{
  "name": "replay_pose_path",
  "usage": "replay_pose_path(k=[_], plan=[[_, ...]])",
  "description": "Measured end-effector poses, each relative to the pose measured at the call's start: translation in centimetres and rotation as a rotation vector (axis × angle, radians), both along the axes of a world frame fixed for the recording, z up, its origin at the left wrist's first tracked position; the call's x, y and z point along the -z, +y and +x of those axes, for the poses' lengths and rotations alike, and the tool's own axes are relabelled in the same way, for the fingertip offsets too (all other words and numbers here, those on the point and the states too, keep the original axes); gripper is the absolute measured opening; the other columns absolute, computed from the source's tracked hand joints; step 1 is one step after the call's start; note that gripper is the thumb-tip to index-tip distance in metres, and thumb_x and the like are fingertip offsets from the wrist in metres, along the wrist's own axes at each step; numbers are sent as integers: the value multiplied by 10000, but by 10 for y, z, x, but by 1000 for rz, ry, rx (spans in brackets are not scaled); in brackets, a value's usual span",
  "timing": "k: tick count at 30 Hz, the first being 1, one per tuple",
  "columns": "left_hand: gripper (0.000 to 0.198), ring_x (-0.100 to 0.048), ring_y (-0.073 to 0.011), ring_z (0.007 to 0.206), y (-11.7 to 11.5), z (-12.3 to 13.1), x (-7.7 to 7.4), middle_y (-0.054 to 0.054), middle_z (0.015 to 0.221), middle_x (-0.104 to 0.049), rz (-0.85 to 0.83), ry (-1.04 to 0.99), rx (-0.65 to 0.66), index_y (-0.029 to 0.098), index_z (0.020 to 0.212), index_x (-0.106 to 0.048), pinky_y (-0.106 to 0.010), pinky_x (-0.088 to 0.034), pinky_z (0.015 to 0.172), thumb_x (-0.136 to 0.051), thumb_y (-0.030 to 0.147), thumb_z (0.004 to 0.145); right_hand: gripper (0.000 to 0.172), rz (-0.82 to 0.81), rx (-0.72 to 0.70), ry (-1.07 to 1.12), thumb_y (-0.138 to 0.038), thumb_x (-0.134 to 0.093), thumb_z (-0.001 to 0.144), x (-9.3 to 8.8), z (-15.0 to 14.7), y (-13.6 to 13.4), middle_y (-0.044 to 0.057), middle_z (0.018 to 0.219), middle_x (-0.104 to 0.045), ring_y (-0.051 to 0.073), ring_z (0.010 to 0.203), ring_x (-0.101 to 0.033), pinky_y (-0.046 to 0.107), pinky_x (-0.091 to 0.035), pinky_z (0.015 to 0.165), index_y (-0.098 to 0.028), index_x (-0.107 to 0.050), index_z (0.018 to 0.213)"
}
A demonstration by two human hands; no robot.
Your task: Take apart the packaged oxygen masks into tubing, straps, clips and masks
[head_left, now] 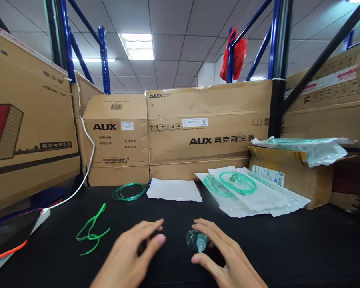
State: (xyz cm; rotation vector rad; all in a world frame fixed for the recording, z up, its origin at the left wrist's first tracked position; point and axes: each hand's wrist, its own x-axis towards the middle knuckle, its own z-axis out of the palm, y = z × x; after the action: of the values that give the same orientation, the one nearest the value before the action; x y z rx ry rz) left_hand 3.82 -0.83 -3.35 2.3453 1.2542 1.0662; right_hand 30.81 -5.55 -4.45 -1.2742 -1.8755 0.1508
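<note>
My right hand rests low on the black table, its fingers curled round a small clear green plastic mask piece with a pale connector. My left hand hovers just left of it, fingers spread and holding nothing. A loose green elastic strap lies on the table to the left. A coil of green tubing sits farther back. An empty white pouch lies flat behind my hands.
Several sealed pouches with green tubing are stacked at the right beside an open carton topped with more bags. Large AUX cardboard boxes wall the table's back and left. A phone and white power strip lie at the left edge.
</note>
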Motion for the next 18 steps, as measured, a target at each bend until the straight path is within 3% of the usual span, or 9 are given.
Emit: replay_pose_path(k=[2,5,8,12,15,18], plan=[[507,-730,-200,835,-6,38,6,-60,1269,-736,-113,-103,130,271,1427,-611,-306,-613,767,-572,490,972,441,-7,-35,-54,-293,-735,899,-3,-6,-2,95,1506,-596,287,1327,-625,338,-515,1101,-263,-694,1337],[562,-706,-185,818,-3,66,22,-107,1278,-713,-178,-315,149,199,1438,-568,-284,-591,739,-587,484,954,458,25,-97,-119,-225,-681,914,-5,-13,-2,108,1566,-525,280,1346,-608,327,-524,1089,-269,-670,1370],[558,-677,-165,760,5,67,34,-114,1223,-708,-213,-401,177,184,1392,-562,-270,-559,684,-643,461,914,480,82,-181,-140,-92,-571,906,-5,-16,-1,100,1577,-508,245,1384,-572,312,-506,1106,-263,-677,1342],[528,-626,-141,711,7,62,36,-70,1082,-699,-276,-448,199,189,1281,-570,-247,-508,644,-762,379,827,602,108,-279,-64,-20,-556,865,0,-16,-1,70,1604,-478,226,1443,-502,330,-469,1144,-301,-623,1394],[445,-614,-143,728,3,62,32,-33,978,-677,-288,-463,213,192,1173,-598,-241,-503,665,-791,284,783,698,70,-251,62,-125,-686,867,6,-14,0,93,1605,-479,267,1442,-503,399,-450,1168,-304,-505,1517],[307,-619,-149,760,-2,63,27,-11,923,-668,-284,-443,244,202,1041,-624,-252,-527,737,-774,210,773,498,25,-163,192,-275,-632,969,11,-15,4,114,1497,-605,265,1342,-613,387,-503,1125,-252,-581,1464]])
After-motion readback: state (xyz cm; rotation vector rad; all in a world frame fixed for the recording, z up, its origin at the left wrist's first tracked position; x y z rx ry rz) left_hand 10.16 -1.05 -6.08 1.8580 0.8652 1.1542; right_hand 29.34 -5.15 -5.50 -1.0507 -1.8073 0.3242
